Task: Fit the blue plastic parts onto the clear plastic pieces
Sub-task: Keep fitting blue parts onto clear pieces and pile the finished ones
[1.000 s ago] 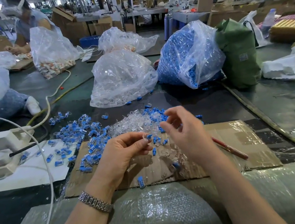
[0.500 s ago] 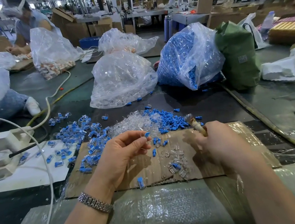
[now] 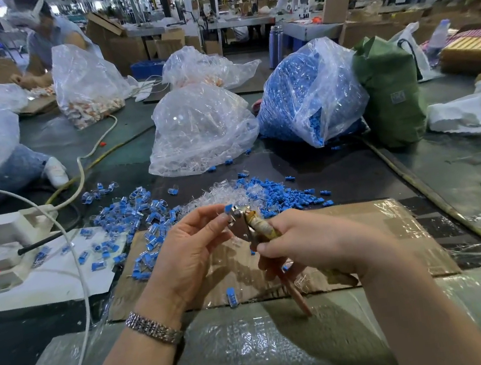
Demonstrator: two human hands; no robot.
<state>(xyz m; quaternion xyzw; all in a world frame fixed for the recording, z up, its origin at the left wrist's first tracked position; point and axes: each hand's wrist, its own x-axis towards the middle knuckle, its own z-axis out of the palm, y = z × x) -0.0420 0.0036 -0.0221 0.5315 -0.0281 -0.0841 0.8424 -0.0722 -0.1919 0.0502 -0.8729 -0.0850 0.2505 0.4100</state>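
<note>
Step in hand: seating a blue part [image 3: 228, 208] with a pair of pliers [image 3: 246, 223]. The left hand [image 3: 192, 252] pinches the blue part between thumb and fingertips, held up above the cardboard sheet [image 3: 395, 241]. The right hand [image 3: 306, 242] has its grip clamped around the pliers' handles, with the metal head touching or just beside the blue part. Whether a clear piece is already under the blue part I cannot tell; the fingers hide it.

To do this well, in my judgement: keep the part square to the pliers' head, squeeze slowly so the blue part seats straight rather than cocked, and keep the left fingertips off the nose of the tool. The part is small and smooth, so it may spring out if squeezed off-centre.

Stock: the heap of clear pieces [image 3: 213, 197] and loose blue parts [image 3: 278, 197] lie on the counter just beyond the hands. Parts that look already fitted [image 3: 132, 213] are spread to the left. A bag of blue parts [image 3: 307, 95] stands at the far right.

Change from half a second earlier: the right hand, then out to the right over the cardboard with the pliers pointing away, has come in to meet the left. The left hand has risen a little. The piles have not shifted.
</note>
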